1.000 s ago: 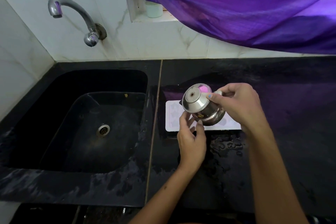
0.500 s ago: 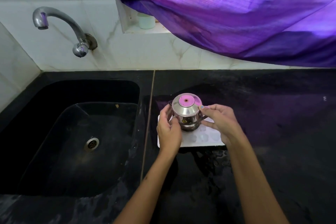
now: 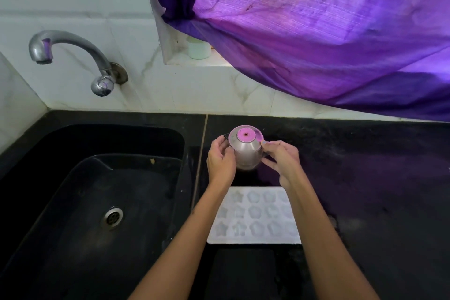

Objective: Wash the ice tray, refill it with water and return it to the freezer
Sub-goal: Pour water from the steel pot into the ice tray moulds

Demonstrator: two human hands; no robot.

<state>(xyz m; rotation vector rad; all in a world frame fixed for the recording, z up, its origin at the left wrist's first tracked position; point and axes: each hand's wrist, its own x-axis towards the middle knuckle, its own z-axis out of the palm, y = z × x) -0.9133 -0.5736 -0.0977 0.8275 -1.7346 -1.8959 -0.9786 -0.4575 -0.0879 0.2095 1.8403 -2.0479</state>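
Step in hand: I judge the refill is just done or pausing; I am holding a small round steel pot with a pink-reflecting lid (image 3: 245, 151) upright over the black stone counter (image 3: 365, 178), just beyond the tray.
Left hand: my left hand (image 3: 221, 162) is curled against the pot's left side, fingers closed on it.
Right hand: my right hand (image 3: 282, 161) is clamped on the pot's right side, with a fingertip up at the lid's edge.
Ice tray: the white flexible ice tray with flower and star cells (image 3: 254, 217) lies flat on the counter at lower centre of the frame, between my forearms; I cannot tell whether the cells hold water.
Next move: I expect to set the pot down on the bare counter behind the tray, then take the tray by both short ends and keep it level, since a soft tray would sag and spill.
Edges: the tray's left end sits near the rim of the black sink (image 3: 97, 143); the counter's front edge is just below the tray.
Open room: the counter to the right of the frame is bare and wide; the curved steel tap (image 3: 73, 44) at upper left and the purple curtain (image 3: 316, 31) overhead are well apart from my hands.
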